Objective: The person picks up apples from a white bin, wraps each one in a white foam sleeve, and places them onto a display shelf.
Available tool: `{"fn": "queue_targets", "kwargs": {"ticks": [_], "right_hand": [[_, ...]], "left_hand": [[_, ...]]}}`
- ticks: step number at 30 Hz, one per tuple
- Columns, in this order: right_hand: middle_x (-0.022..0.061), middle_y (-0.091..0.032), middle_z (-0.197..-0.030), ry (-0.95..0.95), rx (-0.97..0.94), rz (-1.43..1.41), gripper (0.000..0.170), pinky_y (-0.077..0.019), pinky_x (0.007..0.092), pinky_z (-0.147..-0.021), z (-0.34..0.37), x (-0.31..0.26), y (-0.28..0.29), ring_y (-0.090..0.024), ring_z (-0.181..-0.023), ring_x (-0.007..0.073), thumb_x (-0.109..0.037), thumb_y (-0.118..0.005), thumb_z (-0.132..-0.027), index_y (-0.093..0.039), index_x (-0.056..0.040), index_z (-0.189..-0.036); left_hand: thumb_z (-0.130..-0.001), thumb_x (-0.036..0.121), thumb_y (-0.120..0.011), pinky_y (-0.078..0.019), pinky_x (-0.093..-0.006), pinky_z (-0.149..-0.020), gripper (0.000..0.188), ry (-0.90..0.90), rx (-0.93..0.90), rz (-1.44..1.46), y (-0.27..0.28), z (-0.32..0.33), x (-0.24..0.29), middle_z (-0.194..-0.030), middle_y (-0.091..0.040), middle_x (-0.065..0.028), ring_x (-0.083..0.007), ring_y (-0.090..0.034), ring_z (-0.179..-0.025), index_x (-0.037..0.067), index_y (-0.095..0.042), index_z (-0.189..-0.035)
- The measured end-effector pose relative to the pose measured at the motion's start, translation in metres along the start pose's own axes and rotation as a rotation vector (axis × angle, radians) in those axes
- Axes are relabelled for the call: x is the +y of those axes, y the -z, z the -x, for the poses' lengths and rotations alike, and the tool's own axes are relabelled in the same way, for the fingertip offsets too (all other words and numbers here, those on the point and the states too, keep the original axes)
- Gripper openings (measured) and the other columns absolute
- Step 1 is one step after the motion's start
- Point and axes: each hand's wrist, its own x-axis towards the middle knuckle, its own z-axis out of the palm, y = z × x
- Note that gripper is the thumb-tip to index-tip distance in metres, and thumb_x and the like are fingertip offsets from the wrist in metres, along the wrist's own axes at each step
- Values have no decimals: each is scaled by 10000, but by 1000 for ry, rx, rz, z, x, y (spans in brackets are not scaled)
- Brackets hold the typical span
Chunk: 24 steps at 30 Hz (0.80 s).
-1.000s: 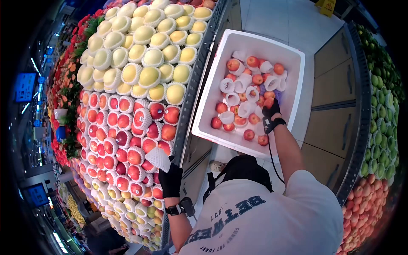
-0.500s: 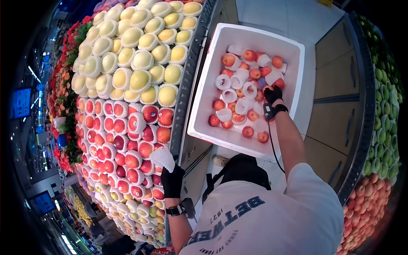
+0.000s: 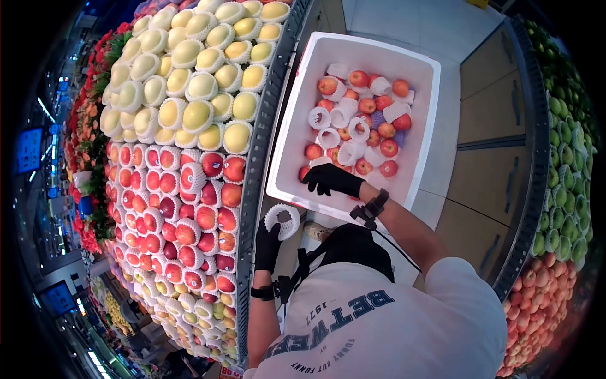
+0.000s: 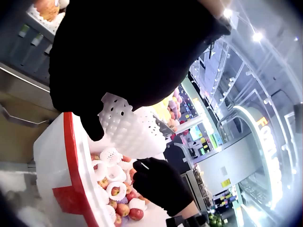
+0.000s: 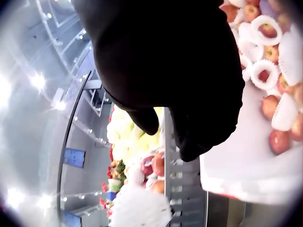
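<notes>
A white foam fruit net point(image 3: 282, 221) is pinched in my black-gloved left hand point(image 3: 267, 245), between the display edge and the box. Its open rim faces up, and in the left wrist view the net point(image 4: 130, 125) hangs below the fingers. My right hand point(image 3: 334, 181), also black-gloved, is over the near left part of a white foam box point(image 3: 297, 82). Thumb and bent fingers stand apart in the right wrist view, with nothing between them. Red apples point(image 3: 358, 78) and loose foam nets point(image 3: 344, 112) lie in the box; the hand hides a few.
A sloped display on the left bears netted red apples point(image 3: 185, 234) and yellow-green fruit point(image 3: 201, 116). Its dark metal edge point(image 3: 254, 164) runs beside the box. To the right, green fruit point(image 3: 562, 177) and peach-coloured fruit point(image 3: 533, 309) sit above cabinets point(image 3: 492, 164).
My right hand has left the apples at the box's right side and come toward its near left. The left hand has brought the net off the display edge toward the box, rim turned up.
</notes>
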Motion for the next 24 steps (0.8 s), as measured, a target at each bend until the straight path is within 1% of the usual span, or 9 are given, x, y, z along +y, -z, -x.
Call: {"fn": "queue_targets", "kwargs": {"ticks": [3,5,10,14,16,17,19,22,24], "right_hand": [[53,-664,-895,-131,-95,186,330,-448,228,-473,8,-16,-47,-588,-625,98,-270,-576,-914,-591,-59,-1167],[76,-670,-895,-140,-67,432,455,-498,278,-564,17,-34,-68,-616,-677,136,-426,-636,-876,-614,-67,-1154],[136,-685,-928,185,0,643,474,-514,357,-756,15,1,-80,-658,-839,261,-397,-703,-797,-635,-47,-1110],[164,-675,-920,112,-51,794,336,-508,367,-762,16,4,-62,-656,-835,276,-267,-686,-768,-658,-21,-995],[166,-680,-907,141,111,761,336,-504,369,-777,16,18,-34,-655,-844,286,-272,-684,-784,-661,-6,-987],[157,-681,-860,295,343,897,361,-522,350,-703,16,15,-22,-667,-762,244,-285,-687,-803,-657,14,-1002],[117,-665,-750,-30,368,569,355,-497,289,-452,25,9,12,-615,-500,150,-257,-665,-853,-637,48,-1031],[95,-635,-668,-68,517,220,316,-461,281,-364,26,36,69,-627,-500,159,-255,-627,-885,-630,43,-988],[100,-605,-642,-104,563,416,330,-447,308,-371,31,48,106,-592,-461,166,-63,-663,-800,-627,-4,-1122]], "left_hand": [[-893,97,-555,-467,-319,-909,387,-107,-52,-161,-8,-2,-7,-1155,-609,-113,-205,-596,-1046,13,-511,-1268],[-892,104,-549,-461,-327,-927,388,-81,-66,-131,-14,0,-7,-1147,-618,-119,-207,-597,-1060,15,-515,-1268],[-898,166,-583,-458,-337,-934,437,46,-158,-176,-20,12,17,-1126,-622,-115,-215,-593,-1069,17,-499,-1300],[-908,211,-596,-507,-301,-788,512,-122,-178,-182,-18,15,11,-1068,-637,-105,-185,-627,-902,51,-439,-1368],[-927,208,-571,-485,-255,-658,510,11,-206,-74,-12,24,28,-1021,-647,-93,-137,-600,-756,72,-412,-1392],[-936,207,-559,-474,-232,-594,509,80,-214,-14,-11,29,35,-997,-652,-87,-113,-586,-682,82,-398,-1403],[-968,227,-512,-406,-194,-500,464,52,-177,66,-8,31,31,-934,-661,-76,-59,-505,-570,93,-405,-1399],[-980,259,-494,-414,-200,-512,440,70,-179,93,4,32,23,-922,-664,-82,-64,-517,-588,90,-426,-1381],[-986,277,-486,-410,-199,-511,425,77,-170,104,9,34,19,-916,-666,-84,-62,-516,-590,88,-445,-1364]]}}
